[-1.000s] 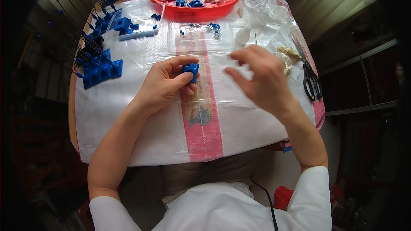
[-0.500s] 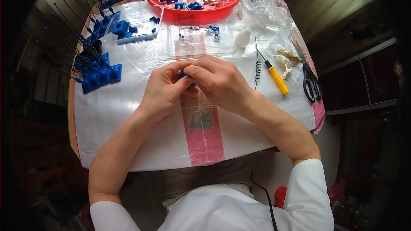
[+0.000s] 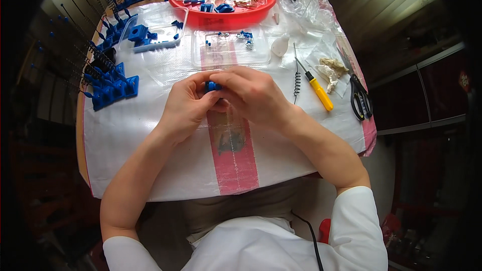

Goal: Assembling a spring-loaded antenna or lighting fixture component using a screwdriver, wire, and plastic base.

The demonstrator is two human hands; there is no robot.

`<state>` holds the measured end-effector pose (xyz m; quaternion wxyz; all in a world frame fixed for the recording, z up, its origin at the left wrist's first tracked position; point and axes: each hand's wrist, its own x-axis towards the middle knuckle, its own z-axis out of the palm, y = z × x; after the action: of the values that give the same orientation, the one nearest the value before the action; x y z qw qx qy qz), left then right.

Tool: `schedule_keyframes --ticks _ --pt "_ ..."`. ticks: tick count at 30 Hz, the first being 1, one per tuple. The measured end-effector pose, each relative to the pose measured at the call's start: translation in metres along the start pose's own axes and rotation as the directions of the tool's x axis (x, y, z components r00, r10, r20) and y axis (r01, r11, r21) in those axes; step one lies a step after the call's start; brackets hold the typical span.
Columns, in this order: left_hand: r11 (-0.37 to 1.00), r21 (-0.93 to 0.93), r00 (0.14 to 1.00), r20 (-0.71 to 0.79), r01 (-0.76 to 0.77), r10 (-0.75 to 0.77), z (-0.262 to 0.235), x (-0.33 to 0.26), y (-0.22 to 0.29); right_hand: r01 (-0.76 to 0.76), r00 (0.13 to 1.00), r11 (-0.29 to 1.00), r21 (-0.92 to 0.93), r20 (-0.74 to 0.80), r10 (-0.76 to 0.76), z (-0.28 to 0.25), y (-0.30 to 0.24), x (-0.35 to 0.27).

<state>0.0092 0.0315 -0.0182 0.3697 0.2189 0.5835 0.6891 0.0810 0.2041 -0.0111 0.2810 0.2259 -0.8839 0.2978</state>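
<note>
2 hands (image 3: 188,105) (image 3: 253,95), 1 red tray (image 3: 223,17), 2 clear plastic trays (image 3: 153,32) (image 3: 231,50), 1 yellow-handled screwdriver (image 3: 319,92), 1 pair of black scissors (image 3: 360,98), 1 spring (image 3: 296,83).

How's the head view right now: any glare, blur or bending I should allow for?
Head view: sharp at centre, where both hands, left hand and right hand, close on a small blue part; soft glare on the white table cover; fisheye bends the table edges; the rim is dark vignette.

A single head-worn fisheye view looks steeply down from above the person's chest, close over the tabletop (image 3: 125,135). It faces forward across the work area, with the forearms entering from the lower edge and straight edges bowing toward the dark rim.
</note>
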Motion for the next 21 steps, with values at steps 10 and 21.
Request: schedule_keyframes --ticks 10,21 --pt "0.999 -0.043 0.999 0.037 -0.023 0.024 -0.0047 0.001 -0.0039 -0.234 0.972 0.963 0.134 0.031 0.232 -0.0056 -0.0002 -0.0042" --pt "0.998 0.044 0.999 0.015 -0.047 0.047 0.0013 -0.001 -0.0028 -0.062 0.998 0.996 0.067 -0.006 0.062 -0.0032 -0.0002 -0.0055"
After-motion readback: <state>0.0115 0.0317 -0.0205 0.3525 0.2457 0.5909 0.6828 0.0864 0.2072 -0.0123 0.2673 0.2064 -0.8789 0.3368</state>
